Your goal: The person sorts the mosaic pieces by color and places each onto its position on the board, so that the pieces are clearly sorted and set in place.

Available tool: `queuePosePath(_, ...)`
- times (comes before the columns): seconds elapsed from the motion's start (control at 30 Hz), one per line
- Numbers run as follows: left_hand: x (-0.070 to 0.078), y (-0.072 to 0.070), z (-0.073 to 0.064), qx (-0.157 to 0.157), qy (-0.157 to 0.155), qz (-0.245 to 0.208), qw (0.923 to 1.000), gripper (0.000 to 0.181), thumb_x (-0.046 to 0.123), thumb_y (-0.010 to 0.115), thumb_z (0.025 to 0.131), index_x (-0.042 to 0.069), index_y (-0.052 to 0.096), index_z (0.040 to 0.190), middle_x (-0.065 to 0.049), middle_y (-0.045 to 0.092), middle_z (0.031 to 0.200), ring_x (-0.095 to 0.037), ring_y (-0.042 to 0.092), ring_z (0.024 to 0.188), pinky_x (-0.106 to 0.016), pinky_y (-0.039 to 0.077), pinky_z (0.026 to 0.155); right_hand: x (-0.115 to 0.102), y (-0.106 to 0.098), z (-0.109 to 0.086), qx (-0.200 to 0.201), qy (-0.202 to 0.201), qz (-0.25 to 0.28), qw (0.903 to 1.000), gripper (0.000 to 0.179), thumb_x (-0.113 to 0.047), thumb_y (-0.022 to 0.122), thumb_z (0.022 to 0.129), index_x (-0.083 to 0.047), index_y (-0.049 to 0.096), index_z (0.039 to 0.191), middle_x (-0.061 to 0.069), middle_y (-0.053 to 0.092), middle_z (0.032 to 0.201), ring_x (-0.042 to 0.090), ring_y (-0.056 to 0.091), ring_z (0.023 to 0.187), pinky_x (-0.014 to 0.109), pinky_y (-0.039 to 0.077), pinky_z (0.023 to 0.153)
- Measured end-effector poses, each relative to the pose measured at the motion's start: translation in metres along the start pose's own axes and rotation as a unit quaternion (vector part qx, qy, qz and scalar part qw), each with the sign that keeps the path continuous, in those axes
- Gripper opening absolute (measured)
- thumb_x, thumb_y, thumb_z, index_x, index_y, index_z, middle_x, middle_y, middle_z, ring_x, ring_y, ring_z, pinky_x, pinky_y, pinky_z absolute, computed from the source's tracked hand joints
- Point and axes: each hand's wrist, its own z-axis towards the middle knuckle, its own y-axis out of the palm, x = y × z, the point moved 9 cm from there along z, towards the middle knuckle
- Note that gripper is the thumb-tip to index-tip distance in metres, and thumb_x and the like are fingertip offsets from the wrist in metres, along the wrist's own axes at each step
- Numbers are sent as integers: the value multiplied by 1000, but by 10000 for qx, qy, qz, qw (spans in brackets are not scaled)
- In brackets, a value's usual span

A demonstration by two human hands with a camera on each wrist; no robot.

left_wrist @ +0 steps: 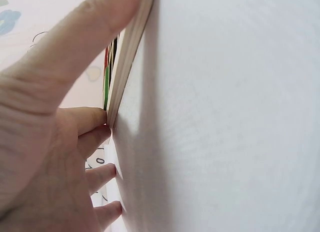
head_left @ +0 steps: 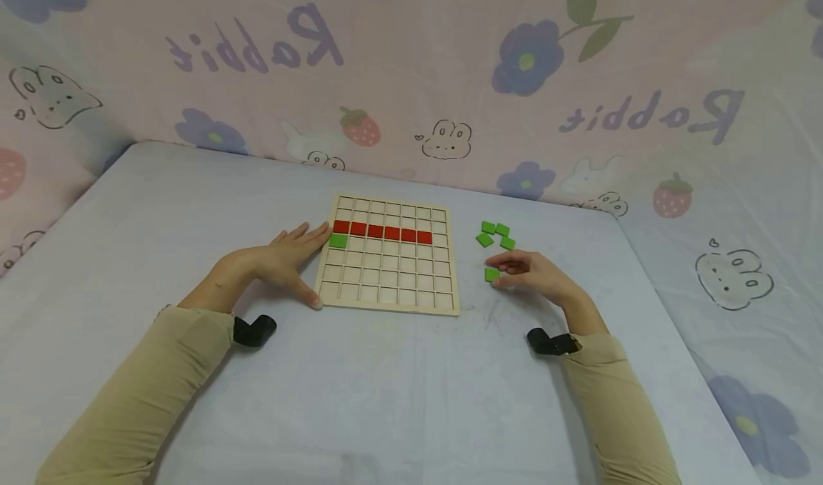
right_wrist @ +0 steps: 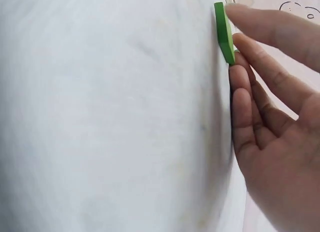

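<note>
My left hand [head_left: 286, 256] rests spread at the left edge of a wooden grid board [head_left: 386, 310], its thumb touching the near left corner. The left wrist view shows the thumb [left_wrist: 65, 51] against the board's side. A row of several red square tiles [head_left: 392, 233] crosses the board, with a single green tile [head_left: 338, 241] below the leftmost one. Right of the board, my right hand [head_left: 536, 274] pinches another green tile [right_wrist: 223, 34] between thumb and fingers, close to the tabletop. The other fingers of that hand are curled.
Several loose green tiles [head_left: 485, 240] lie on the white tabletop [head_left: 398, 392], just beyond my right hand. Behind the table hangs a printed cloth [head_left: 411, 63] with rabbits and flowers. A black wrist mount [head_left: 253, 331] sits at each sleeve cuff.
</note>
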Motion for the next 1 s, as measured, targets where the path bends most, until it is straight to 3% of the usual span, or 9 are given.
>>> queuePosePath(0.67, -2, 1, 1, -9, 17, -31, 10000, 127, 49, 84, 66, 3, 4, 154, -15, -3, 162, -42, -11, 146, -61, -7, 116, -2, 0, 2, 189, -168, -479, 9985, 39, -15, 77, 80, -3, 68, 116, 13, 60, 101, 13, 52, 86, 17, 47, 72)
queuePosePath(1.0, -3, 1, 2, 8, 5, -25, 10000, 128, 49, 84, 65, 3, 4, 154, -15, -3, 162, -42, -11, 146, -60, -8, 116, -4, -1, 4, 265, -36, -376, 9989, 42, -18, 76, 82, -3, 66, 119, 13, 61, 103, 13, 55, 87, 18, 48, 71)
